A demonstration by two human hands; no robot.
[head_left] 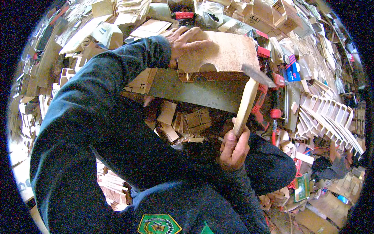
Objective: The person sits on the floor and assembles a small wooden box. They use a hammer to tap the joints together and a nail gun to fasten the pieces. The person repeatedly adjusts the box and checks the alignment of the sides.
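Note:
A wooden box-like piece (224, 50) with a half-round notch in its near edge lies on a grey work surface (194, 89) in front of me. My left hand (189, 42) rests on its left end, fingers spread over the top panel. A small light peg or nail shows at its near left corner. In my right hand (234, 150) is a hammer (245, 106), gripped low on its pale wooden handle. The hammer's metal head (258, 75) is at the box's near right corner; whether it touches the wood I cannot tell.
Red power tools (259, 105) lie right of the work surface, near a blue box (292, 72). A slatted stack of wooden pieces (329, 117) stands farther right. Wood offcuts (196, 121) lie below the surface. Another person (333, 167) is at the far right. Cardboard boxes (265, 15) stand behind.

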